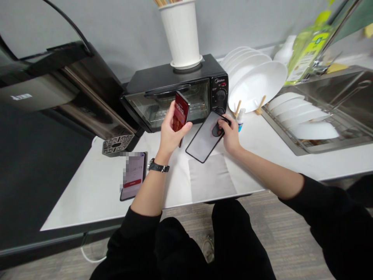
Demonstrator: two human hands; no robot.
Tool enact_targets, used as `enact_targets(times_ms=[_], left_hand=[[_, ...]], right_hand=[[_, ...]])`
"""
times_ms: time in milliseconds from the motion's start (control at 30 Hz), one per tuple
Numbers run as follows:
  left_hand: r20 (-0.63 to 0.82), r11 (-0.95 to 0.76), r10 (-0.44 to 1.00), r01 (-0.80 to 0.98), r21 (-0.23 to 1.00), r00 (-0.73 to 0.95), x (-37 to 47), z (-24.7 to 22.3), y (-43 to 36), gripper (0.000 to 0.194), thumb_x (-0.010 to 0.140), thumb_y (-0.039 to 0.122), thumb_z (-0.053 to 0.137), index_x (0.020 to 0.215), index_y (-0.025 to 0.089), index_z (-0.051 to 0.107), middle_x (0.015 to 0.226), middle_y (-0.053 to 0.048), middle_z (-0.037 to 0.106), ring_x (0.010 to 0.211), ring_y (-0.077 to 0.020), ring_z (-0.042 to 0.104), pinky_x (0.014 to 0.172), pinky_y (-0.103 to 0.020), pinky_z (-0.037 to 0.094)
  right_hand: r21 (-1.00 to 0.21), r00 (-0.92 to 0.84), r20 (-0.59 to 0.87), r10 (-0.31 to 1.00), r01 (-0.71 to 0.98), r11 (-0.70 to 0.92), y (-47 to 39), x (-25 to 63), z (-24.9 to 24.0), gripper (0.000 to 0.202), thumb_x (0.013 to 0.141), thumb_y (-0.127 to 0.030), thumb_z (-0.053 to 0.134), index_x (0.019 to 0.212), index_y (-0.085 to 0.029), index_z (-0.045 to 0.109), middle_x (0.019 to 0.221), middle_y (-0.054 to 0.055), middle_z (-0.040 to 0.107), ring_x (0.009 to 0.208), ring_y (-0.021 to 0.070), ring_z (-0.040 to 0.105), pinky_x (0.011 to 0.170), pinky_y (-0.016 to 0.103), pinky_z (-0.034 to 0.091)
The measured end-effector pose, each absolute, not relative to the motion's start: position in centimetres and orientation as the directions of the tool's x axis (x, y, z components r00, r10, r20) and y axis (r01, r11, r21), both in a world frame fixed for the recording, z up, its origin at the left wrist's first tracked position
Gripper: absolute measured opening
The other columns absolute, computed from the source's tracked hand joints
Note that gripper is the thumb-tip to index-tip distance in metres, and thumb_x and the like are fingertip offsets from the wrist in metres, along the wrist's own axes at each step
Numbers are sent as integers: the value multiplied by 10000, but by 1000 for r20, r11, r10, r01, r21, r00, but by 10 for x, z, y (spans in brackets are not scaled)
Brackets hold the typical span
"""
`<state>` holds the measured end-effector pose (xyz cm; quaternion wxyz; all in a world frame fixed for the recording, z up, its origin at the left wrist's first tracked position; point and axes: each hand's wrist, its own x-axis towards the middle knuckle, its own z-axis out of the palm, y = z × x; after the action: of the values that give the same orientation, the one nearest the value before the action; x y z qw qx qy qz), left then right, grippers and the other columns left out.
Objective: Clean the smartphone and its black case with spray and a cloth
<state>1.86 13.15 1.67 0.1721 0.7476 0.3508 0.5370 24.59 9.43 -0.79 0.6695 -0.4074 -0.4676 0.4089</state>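
Note:
My left hand [171, 132] is closed around a phone [181, 111], held upright and tilted, its red lit screen showing a clock. A dark watch circles that wrist. My right hand [231, 134] grips a phone case [204, 138] by its upper right corner; the case has a black rim, a translucent grey back and a dark oval near the fingers. The case is tilted above a grey cloth [212, 177] lying on the white counter [101, 206]. Left of my forearm lies another phone [134, 177] with its screen lit, partly pixelated. A small spray bottle [240, 119] stands just behind my right hand.
A black toaster oven [175, 81] stands behind my hands, carrying a white cup [182, 35] of sticks. At left is a dark drinks machine [87, 85]. White plates [256, 81] in a rack, a soap bottle [309, 50] and a sink [297, 146] holding dishes occupy the right.

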Motion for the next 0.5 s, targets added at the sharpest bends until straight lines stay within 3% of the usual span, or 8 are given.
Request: enact_targets(times_ms=[133,267,333,500], left_hand=[[510,-564,816,565,602,272,20,21,125,947,838,627,799,1599,166,478,1593,-179,569,1504,-347,542,1296,-490,408],[232,-510,860,762,400,454,30,23,110,797,876,403,746,1598,179,494,1420,-150,673,1264,-348,700,1080,-447,570],[160,-537,842,768,350,516,33,23,104,743,883,348,710,1587,217,508,1423,-133,669,1228,-351,711,1018,-432,588],[130,-619,773,692,372,622,33,17,103,498,892,307,650,1384,227,636,1361,-111,667,1193,-296,689,1000,-386,588]], right_hand=[[-900,229,350,908,-188,394,80,248,2,335,868,-596,663,839,-279,561,651,-13,552,574,188,581,506,333,488],[-880,253,380,890,-197,432,80,251,5,335,856,-580,669,810,-269,553,644,-20,523,558,151,503,505,301,426],[-878,246,385,890,-200,435,84,251,3,316,834,-551,695,803,-262,572,667,-24,514,586,136,481,517,280,413],[-904,127,345,930,-222,366,93,247,-9,306,822,-539,723,820,-254,613,676,-33,492,612,129,467,507,252,422]])
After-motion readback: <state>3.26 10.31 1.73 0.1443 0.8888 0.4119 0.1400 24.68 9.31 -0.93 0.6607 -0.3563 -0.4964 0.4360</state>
